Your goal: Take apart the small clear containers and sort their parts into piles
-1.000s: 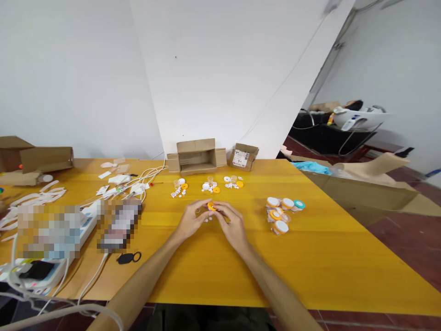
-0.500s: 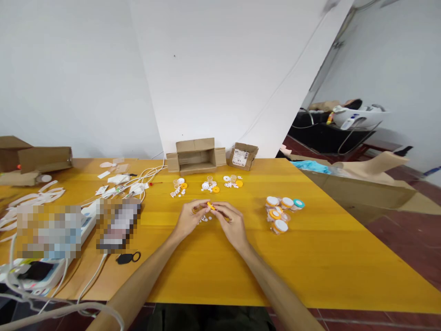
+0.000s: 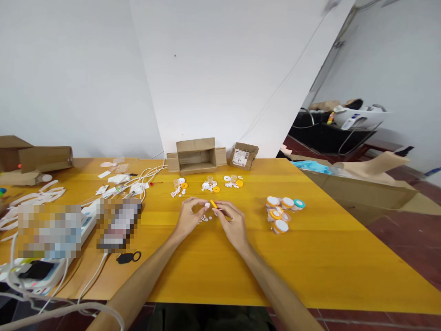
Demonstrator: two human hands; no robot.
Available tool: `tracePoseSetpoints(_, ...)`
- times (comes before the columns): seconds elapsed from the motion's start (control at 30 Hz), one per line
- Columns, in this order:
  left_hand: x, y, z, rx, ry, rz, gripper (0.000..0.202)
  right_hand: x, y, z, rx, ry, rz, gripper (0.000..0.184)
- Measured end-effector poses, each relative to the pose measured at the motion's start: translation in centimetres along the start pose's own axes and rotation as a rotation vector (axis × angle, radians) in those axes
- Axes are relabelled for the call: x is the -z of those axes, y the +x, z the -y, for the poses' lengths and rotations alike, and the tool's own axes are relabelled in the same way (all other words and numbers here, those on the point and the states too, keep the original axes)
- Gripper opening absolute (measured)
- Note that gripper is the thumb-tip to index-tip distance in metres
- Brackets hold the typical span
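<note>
Above the middle of the table, my left hand (image 3: 190, 217) pinches a small round white plastic part (image 3: 207, 205) between thumb and fingers. Just to its right, my right hand (image 3: 231, 221) is closed on a yellow lid (image 3: 212, 203), tilted nearly edge-on. A narrow gap separates the two pieces. Beneath my hands lie several small white pieces (image 3: 206, 219), partly covered by the left fingers. Beyond them sit three small groups of parts, with clear cups (image 3: 210, 179), white discs (image 3: 226, 178), white gear-like pieces (image 3: 175, 194) and yellow lids (image 3: 216, 189).
Several lidded jars (image 3: 281, 226) cluster on the right, one with a teal lid (image 3: 299, 203). An open cardboard box (image 3: 196, 166) and a smaller box (image 3: 244, 156) stand by the wall. Cables (image 3: 151, 172), a blurred-out phone (image 3: 120, 223) and a power strip (image 3: 87, 220) occupy the left.
The yellow lid has come apart from the white part and moved slightly right and up in my right hand. The white part now shows in my left fingertips.
</note>
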State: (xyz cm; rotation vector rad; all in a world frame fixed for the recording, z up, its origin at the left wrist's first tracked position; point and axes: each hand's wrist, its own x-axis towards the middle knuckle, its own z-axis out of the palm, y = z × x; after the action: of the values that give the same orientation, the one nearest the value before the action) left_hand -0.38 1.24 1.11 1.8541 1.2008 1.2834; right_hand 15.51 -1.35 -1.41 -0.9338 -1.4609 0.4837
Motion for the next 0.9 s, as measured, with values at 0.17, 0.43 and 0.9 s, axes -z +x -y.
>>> tracePoseSetpoints(0.17,0.1,0.0,0.0,0.013,-0.081,-0.001,0.01,0.2,0.1,-1.2,0.044,-0.179,0.047,0.016)
tracePoseSetpoints(0.43,0.2,0.1,0.4,0.036,-0.1,-0.005,0.013,0.1,-0.2,-1.9,0.136,-0.564,0.236,0.021)
tracePoseSetpoints(0.9,0.3,0.1,0.5,0.023,-0.114,-0.054,0.016,0.2,-0.3,-0.1,0.247,-0.565,0.378,0.019)
